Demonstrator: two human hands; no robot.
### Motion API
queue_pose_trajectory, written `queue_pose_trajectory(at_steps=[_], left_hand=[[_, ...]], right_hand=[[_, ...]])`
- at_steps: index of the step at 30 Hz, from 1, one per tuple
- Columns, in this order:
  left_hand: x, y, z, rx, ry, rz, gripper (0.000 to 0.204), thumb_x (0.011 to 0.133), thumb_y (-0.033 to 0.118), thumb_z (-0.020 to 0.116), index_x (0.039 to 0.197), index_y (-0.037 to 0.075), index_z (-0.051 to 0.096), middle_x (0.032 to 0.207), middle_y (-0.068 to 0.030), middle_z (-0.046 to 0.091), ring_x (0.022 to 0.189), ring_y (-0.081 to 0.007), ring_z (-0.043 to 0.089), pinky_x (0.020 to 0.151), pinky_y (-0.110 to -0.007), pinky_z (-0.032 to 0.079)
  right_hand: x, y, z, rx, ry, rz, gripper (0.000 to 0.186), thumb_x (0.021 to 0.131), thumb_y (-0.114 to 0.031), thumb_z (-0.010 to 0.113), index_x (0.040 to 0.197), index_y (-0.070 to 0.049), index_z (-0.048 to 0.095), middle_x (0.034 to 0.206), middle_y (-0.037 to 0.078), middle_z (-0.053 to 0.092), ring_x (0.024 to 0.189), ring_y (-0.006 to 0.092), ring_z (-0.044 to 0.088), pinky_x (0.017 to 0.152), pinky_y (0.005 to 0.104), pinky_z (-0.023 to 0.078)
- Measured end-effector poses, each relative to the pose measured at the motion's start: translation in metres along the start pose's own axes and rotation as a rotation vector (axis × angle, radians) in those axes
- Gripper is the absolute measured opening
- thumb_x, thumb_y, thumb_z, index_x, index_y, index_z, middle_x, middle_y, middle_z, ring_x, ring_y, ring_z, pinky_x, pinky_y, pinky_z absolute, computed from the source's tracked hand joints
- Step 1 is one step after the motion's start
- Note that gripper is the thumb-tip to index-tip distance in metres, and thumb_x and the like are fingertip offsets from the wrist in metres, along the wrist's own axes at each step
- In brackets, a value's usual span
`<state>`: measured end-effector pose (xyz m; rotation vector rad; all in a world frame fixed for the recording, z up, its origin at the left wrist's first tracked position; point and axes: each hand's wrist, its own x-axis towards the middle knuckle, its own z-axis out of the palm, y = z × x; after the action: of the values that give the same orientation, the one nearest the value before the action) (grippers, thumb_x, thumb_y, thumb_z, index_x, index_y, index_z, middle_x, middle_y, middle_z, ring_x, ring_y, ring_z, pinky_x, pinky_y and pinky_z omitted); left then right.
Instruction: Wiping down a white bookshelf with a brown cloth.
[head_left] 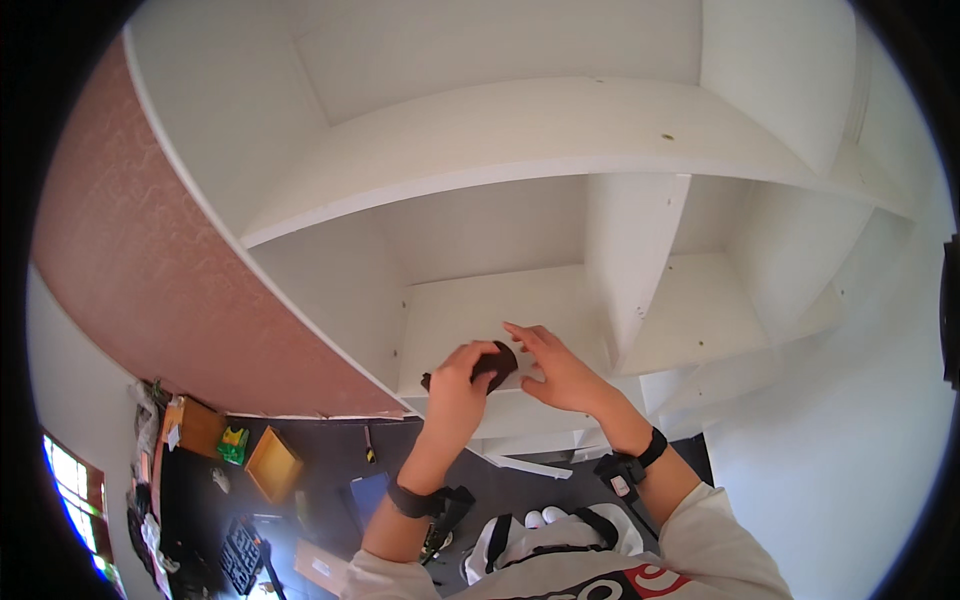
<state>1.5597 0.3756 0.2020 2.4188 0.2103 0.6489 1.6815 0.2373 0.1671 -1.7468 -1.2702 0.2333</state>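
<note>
My left hand [463,378] is wrapped round a dark brown, rounded object [499,366], its fingers over the top and side. The exact kind of this object cannot be made out, as the hand covers part of it. Just to the right, my right hand [557,372] is open, fingers apart and pointing toward the brown object, with nothing in the grasp. Both hands are at the front edge of a white shelf compartment [500,300], part of a large white cabinet. Dark bands with small devices sit on both wrists.
An upright divider [640,260] stands right of the compartment, and a long shelf board [500,150] runs above. The reddish-brown cabinet side [190,270] is at left. On the dark floor lie a shallow wooden box [273,465], a green-yellow package [233,445] and a blue flat item [369,493].
</note>
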Motion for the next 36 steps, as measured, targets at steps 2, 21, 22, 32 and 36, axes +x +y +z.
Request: queue_pose_trajectory(at_steps=[2, 21, 22, 32, 36], left_hand=[[0.001, 0.002, -0.016, -0.208, 0.153, -0.154, 0.03, 0.079, -0.005, 0.064, 0.107, 0.001, 0.06, 0.094, -0.0122, 0.066, 0.086, -0.0243, 0.065, 0.075, -0.032, 0.052], [-0.043, -0.058, -0.07, -0.275, 0.73, -0.207, 0.046, 0.089, 0.0, 0.057, 0.134, 0.004, 0.046, 0.118, -0.0108, 0.06, 0.108, -0.0186, 0.059, 0.087, -0.032, 0.05], [-0.043, -0.058, -0.072, -0.292, 0.711, -0.226, 0.045, 0.089, 0.0, 0.057, 0.133, 0.004, 0.048, 0.116, -0.011, 0.061, 0.105, -0.0188, 0.06, 0.087, -0.032, 0.051], [-0.045, -0.097, -0.075, -0.408, 0.676, -0.315, 0.037, 0.085, -0.003, 0.063, 0.122, 0.0, 0.061, 0.107, -0.0083, 0.068, 0.098, -0.014, 0.063, 0.086, -0.028, 0.05], [-0.043, -0.099, -0.072, -0.396, 0.681, -0.31, 0.036, 0.085, -0.006, 0.061, 0.12, -0.001, 0.061, 0.107, -0.0089, 0.068, 0.098, -0.0138, 0.063, 0.086, -0.027, 0.049]], right_hand=[[0.012, -0.023, 0.004, 0.154, -0.06, -0.019, 0.068, 0.084, -0.005, 0.061, 0.145, -0.012, 0.031, 0.125, 0.016, 0.048, 0.118, 0.0298, 0.048, 0.089, 0.0375, 0.05], [0.166, -0.138, 0.065, 0.453, 0.528, -0.509, 0.046, 0.076, 0.012, 0.063, 0.117, -0.009, 0.061, 0.117, 0.008, 0.052, 0.103, 0.0195, 0.058, 0.071, 0.026, 0.052], [0.17, -0.148, 0.067, 0.579, 0.551, -0.527, 0.045, 0.074, 0.013, 0.063, 0.113, -0.01, 0.064, 0.114, 0.008, 0.054, 0.102, 0.0202, 0.058, 0.073, 0.0292, 0.052], [0.152, -0.104, 0.102, 0.205, 0.475, -0.546, 0.048, 0.067, 0.019, 0.056, 0.098, -0.014, 0.071, 0.109, 0.011, 0.061, 0.099, 0.0297, 0.062, 0.081, 0.0342, 0.053], [0.13, -0.063, 0.12, 0.251, 0.314, -0.445, 0.047, 0.065, 0.018, 0.059, 0.097, -0.013, 0.07, 0.107, 0.01, 0.062, 0.098, 0.0285, 0.063, 0.081, 0.0337, 0.053]])
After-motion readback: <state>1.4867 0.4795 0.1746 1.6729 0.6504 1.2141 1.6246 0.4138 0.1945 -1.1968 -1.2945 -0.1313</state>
